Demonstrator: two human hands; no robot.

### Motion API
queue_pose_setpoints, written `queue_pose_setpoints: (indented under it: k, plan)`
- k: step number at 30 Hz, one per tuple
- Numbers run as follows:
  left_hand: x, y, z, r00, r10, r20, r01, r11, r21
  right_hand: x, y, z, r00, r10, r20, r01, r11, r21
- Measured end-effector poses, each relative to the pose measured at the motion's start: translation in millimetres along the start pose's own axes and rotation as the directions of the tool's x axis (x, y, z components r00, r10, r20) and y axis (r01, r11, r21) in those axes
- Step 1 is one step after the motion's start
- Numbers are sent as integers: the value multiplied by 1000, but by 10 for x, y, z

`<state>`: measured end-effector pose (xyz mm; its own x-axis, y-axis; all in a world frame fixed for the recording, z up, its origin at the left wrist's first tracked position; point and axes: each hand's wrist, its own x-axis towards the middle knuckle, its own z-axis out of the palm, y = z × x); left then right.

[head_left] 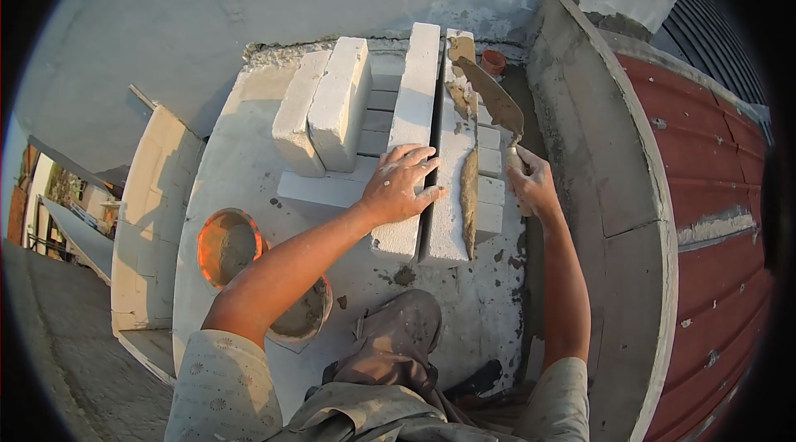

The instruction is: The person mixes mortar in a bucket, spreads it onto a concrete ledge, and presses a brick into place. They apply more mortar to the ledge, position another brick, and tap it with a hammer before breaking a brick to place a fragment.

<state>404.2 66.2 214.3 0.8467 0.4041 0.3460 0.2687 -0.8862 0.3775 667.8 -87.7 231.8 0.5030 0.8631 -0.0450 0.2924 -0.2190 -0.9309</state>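
My left hand (pixel 402 185) rests with spread fingers on a long white block (pixel 417 94), its fingertips and thumb reaching over the dark gap toward a second block. That second long block (pixel 452 201) lies parallel on the right, and wet mortar (pixel 470 193) runs along its right edge and covers its far end. My right hand (pixel 533 181) is closed around the handle of a trowel (pixel 495 98). The mortar-smeared blade points away from me, its tip over the far part of the mortared block. Beneath both long blocks lie more white blocks (pixel 489 197).
Two thick white blocks (pixel 342 102) stand to the left. An orange bucket (pixel 259 239) and another bucket (pixel 327 309) hold grey mortar near my left arm. A small reddish pot (pixel 494 60) sits at the back. Low walls (pixel 609 152) flank the slab; red roofing (pixel 705 152) lies right.
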Motion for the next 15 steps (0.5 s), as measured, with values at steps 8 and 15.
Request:
queue_pose_setpoints:
  k: [8, 15]
  plan:
    - [10, 12, -17, 999, -29, 40, 29, 999, 17, 834, 1284, 733, 900, -341, -272, 271, 926, -262]
    - [9, 9, -23, 999, -14, 32, 14, 1000, 21, -189, 1151, -145, 874, -365, -322, 106, 789, -605]
